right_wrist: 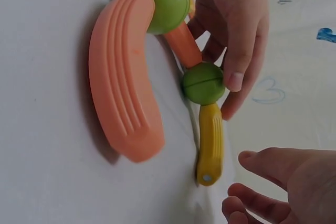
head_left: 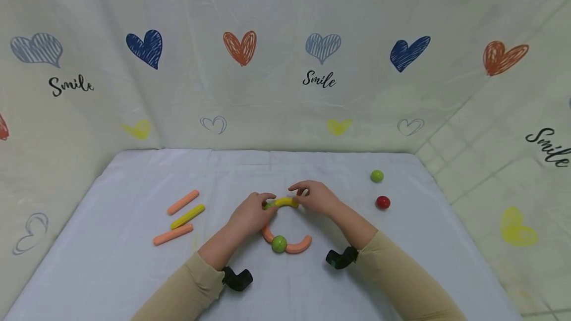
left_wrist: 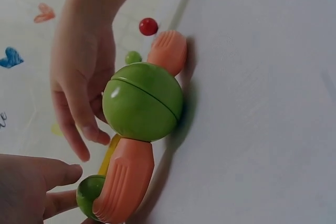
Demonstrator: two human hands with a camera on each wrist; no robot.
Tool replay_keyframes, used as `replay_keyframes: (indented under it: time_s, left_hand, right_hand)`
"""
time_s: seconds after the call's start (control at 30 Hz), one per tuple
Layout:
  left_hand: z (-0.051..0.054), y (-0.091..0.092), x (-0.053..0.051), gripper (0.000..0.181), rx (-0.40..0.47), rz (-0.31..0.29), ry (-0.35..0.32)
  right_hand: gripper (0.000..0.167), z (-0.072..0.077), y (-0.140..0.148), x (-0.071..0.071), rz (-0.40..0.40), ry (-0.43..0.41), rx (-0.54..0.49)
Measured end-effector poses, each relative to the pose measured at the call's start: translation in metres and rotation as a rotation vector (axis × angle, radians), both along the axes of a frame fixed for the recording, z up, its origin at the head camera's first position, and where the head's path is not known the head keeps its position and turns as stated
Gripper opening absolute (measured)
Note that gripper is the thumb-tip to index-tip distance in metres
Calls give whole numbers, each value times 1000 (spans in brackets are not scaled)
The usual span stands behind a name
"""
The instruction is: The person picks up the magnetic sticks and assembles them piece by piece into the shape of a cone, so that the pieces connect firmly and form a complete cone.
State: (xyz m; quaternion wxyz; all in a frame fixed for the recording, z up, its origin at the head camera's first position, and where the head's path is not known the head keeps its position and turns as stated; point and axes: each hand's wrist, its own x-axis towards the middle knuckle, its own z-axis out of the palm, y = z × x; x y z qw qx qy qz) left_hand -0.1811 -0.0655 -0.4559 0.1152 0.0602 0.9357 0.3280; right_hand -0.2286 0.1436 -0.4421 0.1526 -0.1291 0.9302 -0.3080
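Observation:
A partial ring of curved orange and yellow sticks joined by green balls lies on the cloth. My left hand [head_left: 251, 216] pinches the upper-left green ball [right_wrist: 203, 83] between thumb and fingers. Out of this ball runs a ridged yellow curved stick [right_wrist: 211, 142], its far end free. Beside that end is my right hand [head_left: 317, 197], fingers loosely bent; the right wrist view shows it apart from the stick. Nearest me, another green ball [head_left: 279, 244] joins two orange curved sticks, the right-hand orange curved stick [right_wrist: 123, 77] having a free end. In the head view my left hand partly hides the ring's left side.
To the left lie an orange straight stick [head_left: 183, 202], a yellow straight stick [head_left: 188, 217] and another orange straight stick [head_left: 173, 235]. A loose green ball [head_left: 376, 176] and a red ball [head_left: 382, 202] sit at the right. A printed cloth wall [head_left: 276, 98] stands behind.

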Motion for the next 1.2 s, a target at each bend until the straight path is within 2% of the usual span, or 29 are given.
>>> replay_keyframes:
  time_s: [0.17, 0.33, 0.57, 0.7, 0.93, 1.2]
  left_hand:
    - [-3, 0, -7, 37, 9, -2, 32]
    - [-4, 2, -15, 35, 25, -29, 20]
    - [-7, 4, -27, 31, 40, -75, 3]
    - [-9, 5, -29, 30, 67, -95, -21]
    - [-11, 8, -32, 28, 79, -117, -30]
    - [-12, 13, -37, 28, 85, -132, -44]
  right_hand:
    - [29, 3, 13, -2, -23, 14, 14]
    - [32, 9, 37, -7, -69, 44, 22]
    - [38, 24, 92, -12, -141, 86, -12]
    - [41, 31, 130, -15, -196, 102, 16]
    - [45, 31, 187, -18, -288, 108, 19]
    - [57, 20, 217, -24, -311, 41, 21]
